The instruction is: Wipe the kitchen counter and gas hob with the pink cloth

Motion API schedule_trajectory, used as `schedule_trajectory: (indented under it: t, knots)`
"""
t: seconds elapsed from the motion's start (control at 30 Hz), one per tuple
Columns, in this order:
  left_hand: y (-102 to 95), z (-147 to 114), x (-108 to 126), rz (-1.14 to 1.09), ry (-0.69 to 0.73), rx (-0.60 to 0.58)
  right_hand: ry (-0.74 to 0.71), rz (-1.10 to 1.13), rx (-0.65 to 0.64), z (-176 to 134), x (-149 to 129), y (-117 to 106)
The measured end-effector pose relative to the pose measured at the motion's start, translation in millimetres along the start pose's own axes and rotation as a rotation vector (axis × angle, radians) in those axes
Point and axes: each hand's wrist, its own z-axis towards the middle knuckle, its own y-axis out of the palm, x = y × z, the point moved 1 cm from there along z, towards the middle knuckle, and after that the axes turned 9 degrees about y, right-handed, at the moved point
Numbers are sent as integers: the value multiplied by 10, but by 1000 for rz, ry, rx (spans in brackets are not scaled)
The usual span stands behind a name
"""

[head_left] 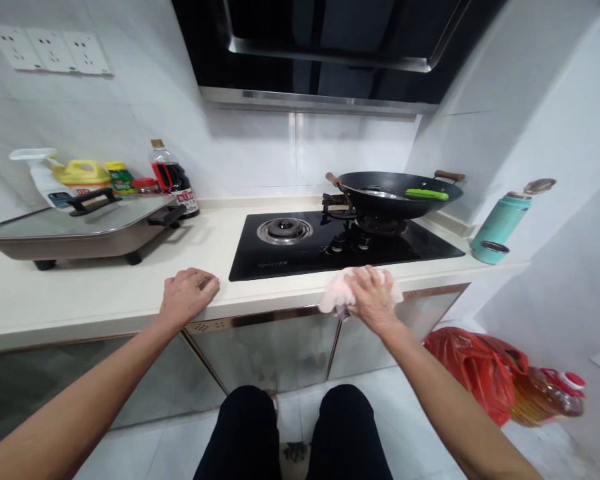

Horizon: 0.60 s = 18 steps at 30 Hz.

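Observation:
My right hand (373, 297) presses a crumpled pale pink cloth (336, 293) against the front edge of the white countertop (207, 227), just in front of the black gas stove (300, 257). Its fingers are closed over the cloth. To the left of the stove, my left hand (187, 293) rests on the counter near the edge with its fingers curled in and nothing seen in it. On the stove's right burner sits a black wok (365, 183) with wooden handles, and a bright green handle (427, 194) lies inside it. The left burner (285, 230) is bare.
At the left stands an electric pan (65, 240) with a glass lid; behind it are a spray bottle (47, 177), a yellow jug (83, 175) and a sauce bottle (177, 180). A teal flask (503, 217) stands right. A red bag (475, 367) and oil jug (543, 400) are low right.

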Motion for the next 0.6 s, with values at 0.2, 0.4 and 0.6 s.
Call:
schedule_trajectory:
  t: [0.2,0.4,0.6]
  knots:
    - [-9,20,26,0,8,0,368,-146,-42,-273,1524,171]
    - [7,11,62,1,-1,13,624,-145,-160,-308,2159,161]
    - [23,-11,79,11,31,27,473,-27,-115,-260,2182,-32]
